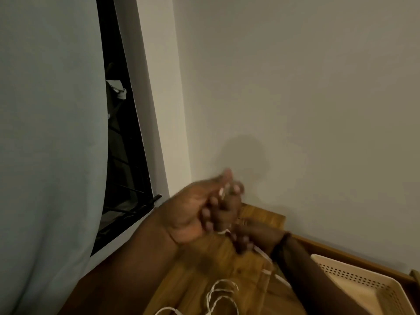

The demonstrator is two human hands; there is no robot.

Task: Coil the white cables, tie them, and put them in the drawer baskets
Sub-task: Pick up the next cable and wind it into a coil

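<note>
Leftmost, a pale blue curtain (50, 137) hangs over most of a dark window (122, 142), whose white frame (154, 105) slants down toward a grey wall (295, 87). Below the window, the left hand (193, 212) is raised above a wooden surface (204, 276), palm turned up and to the right, its fingers (210, 214) curled inward; motion blur smears the fingertips, but a short piece of white cable (223, 231) shows at the base of those fingers, so the hand seems to grip it. Further down on the wood, loose loops of thin white cord (221, 294) lie near the bottom edge. Just right of the left hand and lower, the right hand (245, 237) points its fingers downward, loosely bent around another stretch of the white cable that runs down and right across the wood; whether it truly pinches the cable cannot be told through the blur. A dark band (281, 243) circles the right wrist. Farthest right, a cream perforated basket (372, 289) sits inside an open wooden drawer (341, 252) against the wall.
</note>
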